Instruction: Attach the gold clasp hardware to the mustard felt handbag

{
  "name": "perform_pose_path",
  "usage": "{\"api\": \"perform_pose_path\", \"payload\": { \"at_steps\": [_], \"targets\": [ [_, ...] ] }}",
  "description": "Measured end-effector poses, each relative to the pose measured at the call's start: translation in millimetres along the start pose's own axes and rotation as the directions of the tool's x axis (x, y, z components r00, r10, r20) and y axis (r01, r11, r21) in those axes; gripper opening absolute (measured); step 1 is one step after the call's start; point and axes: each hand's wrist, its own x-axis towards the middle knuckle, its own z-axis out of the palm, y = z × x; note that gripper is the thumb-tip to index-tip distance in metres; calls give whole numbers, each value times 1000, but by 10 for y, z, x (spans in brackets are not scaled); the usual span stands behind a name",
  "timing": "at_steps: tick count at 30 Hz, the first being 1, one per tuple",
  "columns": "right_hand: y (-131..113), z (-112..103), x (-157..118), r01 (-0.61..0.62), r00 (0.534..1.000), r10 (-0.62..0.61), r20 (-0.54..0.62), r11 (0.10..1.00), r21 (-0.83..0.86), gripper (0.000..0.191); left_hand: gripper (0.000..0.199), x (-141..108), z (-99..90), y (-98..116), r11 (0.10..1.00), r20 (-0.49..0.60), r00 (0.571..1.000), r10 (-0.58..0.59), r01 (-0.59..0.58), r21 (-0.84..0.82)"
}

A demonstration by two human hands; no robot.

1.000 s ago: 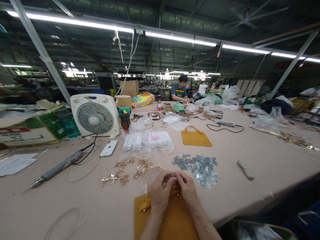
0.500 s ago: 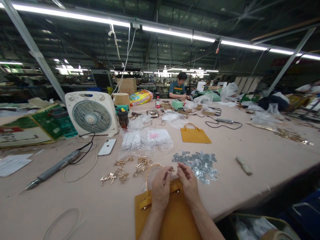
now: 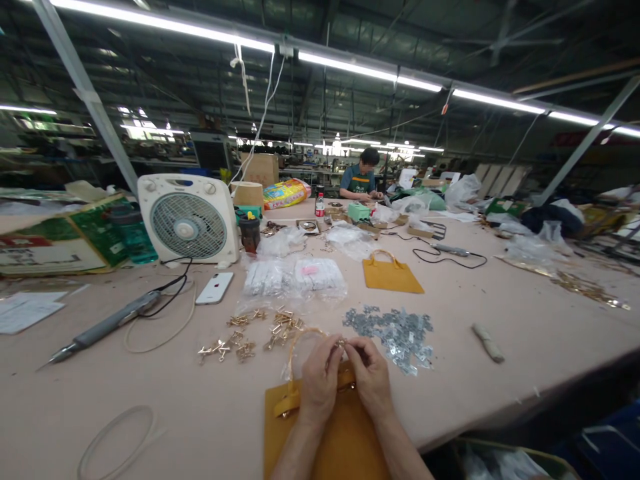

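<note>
My left hand [image 3: 320,380] and right hand [image 3: 371,375] are pinching a fitting [image 3: 341,343] by the bag's [image 3: 350,437] top edge — gold bits [image 3: 284,327] are lying beyond its left, plates [image 3: 403,337] beyond its right.

Matt leather-look bag panel [image 3: 325,443], shiny gold-tone metal hw [image 3: 285,325], glossy plastic bags [image 3: 295,279]

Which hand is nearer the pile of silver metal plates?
Right. The right hand is just left of and nearer the camera than the silver metal plates; the left hand is farther left, beyond the right one.
</note>
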Motion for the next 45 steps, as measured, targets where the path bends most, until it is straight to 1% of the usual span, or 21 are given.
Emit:
{"api": "perform_pose_path", "payload": {
  "at_steps": [4,6,8,12,15,17,20,22,24,25,28,34,37,39,40,43,45],
  "targets": [
    [-5,3,-15,-6,999,7,36,1000,-16,24,26,2,-11,1,993,52,992,-111,113,-39],
    [-36,13,-20,16,999,-14,47,999,-32,23,27,4,-20,2,986,60,986,-156,159,-48],
    [-77,25,-22,67,997,-65,41,996,-61,21,30,7,-31,0,979,65,980,-186,191,-70],
    [-141,49,-26,192,981,-191,21,974,-123,17,37,15,-58,-2,954,110,961,-252,266,-137],
    [-143,62,-34,236,972,-235,23,964,-126,13,40,19,-78,13,948,103,957,-273,286,-140],
    [-129,62,-35,214,977,-214,18,972,-92,13,39,23,-84,29,954,80,961,-263,272,-128],
    [-106,43,-22,116,993,-116,-11,993,-7,17,35,25,-82,56,968,73,973,-220,227,-111],
    [-96,21,-6,51,999,-51,12,998,32,20,33,24,-79,73,973,96,978,-187,198,-116],
    [-87,2,10,10,998,-12,56,999,49,22,30,24,-78,89,978,112,981,-158,172,-122],
    [-84,-6,15,2,998,-5,65,999,54,23,29,24,-78,98,981,110,984,-143,155,-116],
    [-78,-20,20,12,999,-14,47,999,41,25,26,27,-77,128,994,103,992,-78,86,-70],
    [-115,-52,20,-1,1000,0,29,999,39,30,26,13,-50,159,1000,135,990,30,-30,-2],
    [-105,-62,21,-14,999,12,32,999,50,33,25,-2,-35,140,999,142,989,40,-42,7],
    [-73,-58,14,-64,998,61,31,992,105,33,24,-12,-25,115,999,134,990,32,-32,3],
    [-54,-53,8,-108,994,104,34,983,151,34,24,-16,-20,99,999,125,992,35,-35,-4],
    [-19,-33,-17,-241,970,220,107,932,272,46,25,-24,-6,55,996,75,994,85,-84,-14],
    [-34,-24,-32,-253,962,213,168,928,272,51,25,-27,-3,43,994,49,993,108,-108,11]
  ]
}}
